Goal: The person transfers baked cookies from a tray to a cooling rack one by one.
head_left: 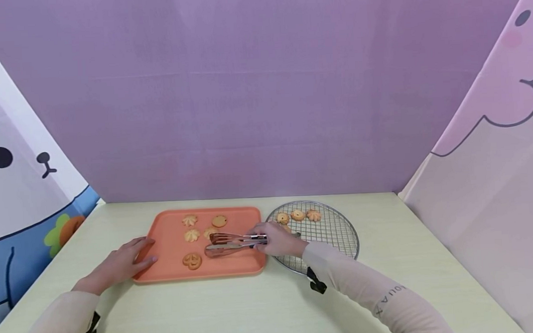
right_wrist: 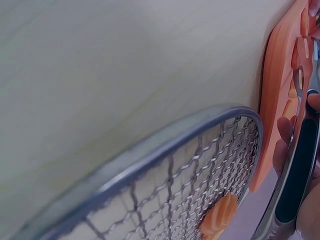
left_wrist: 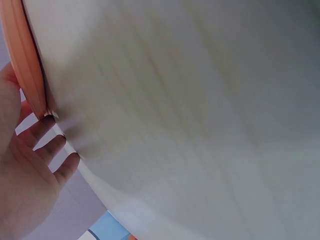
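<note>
Gripping tongs (head_left: 241,244), the right hand (head_left: 277,239) partly hides a wire rack (head_left: 337,230) holding perhaps four cookies (head_left: 298,215). The left hand (head_left: 120,263), fingers apart, touches a tray (head_left: 162,247) of biscuits (head_left: 191,235)

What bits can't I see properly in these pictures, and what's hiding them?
Head view: the right hand and its pale fabric sleeve hide part of the round silver wire rack.
Head view: silver metal tongs partly cover a small golden cookie.
Left wrist view: the picture's edge cuts off most of the orange rectangular tray.
Right wrist view: the bottom edge cuts off part of the rack.
</note>
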{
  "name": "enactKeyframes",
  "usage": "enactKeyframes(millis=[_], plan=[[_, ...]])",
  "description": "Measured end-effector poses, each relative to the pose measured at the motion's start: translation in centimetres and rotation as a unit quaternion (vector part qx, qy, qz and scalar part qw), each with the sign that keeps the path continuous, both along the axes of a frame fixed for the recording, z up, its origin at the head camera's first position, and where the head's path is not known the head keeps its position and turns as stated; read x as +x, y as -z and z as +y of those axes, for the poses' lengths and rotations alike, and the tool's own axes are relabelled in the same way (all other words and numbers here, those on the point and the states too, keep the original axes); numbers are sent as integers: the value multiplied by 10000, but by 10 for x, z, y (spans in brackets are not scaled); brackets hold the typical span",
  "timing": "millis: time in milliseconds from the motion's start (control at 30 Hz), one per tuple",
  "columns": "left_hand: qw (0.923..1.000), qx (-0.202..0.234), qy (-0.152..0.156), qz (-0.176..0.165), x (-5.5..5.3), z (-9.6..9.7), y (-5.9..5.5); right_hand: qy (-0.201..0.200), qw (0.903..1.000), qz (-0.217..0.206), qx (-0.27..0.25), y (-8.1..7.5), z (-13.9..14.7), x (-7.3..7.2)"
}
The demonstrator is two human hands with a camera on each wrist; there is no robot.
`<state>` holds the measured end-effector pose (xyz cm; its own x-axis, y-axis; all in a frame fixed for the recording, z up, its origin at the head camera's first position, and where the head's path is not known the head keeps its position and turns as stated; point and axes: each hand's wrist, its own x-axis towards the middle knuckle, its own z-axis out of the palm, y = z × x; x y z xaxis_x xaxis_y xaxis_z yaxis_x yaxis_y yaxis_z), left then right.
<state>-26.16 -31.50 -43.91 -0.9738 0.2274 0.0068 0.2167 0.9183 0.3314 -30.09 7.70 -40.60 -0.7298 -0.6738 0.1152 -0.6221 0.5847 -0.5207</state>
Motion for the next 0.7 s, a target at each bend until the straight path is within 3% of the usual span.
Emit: enactKeyframes(millis=[700], plan=[[9998,-100,4,156,0,-1,1,28,9999,-96,23,3,2,-2]])
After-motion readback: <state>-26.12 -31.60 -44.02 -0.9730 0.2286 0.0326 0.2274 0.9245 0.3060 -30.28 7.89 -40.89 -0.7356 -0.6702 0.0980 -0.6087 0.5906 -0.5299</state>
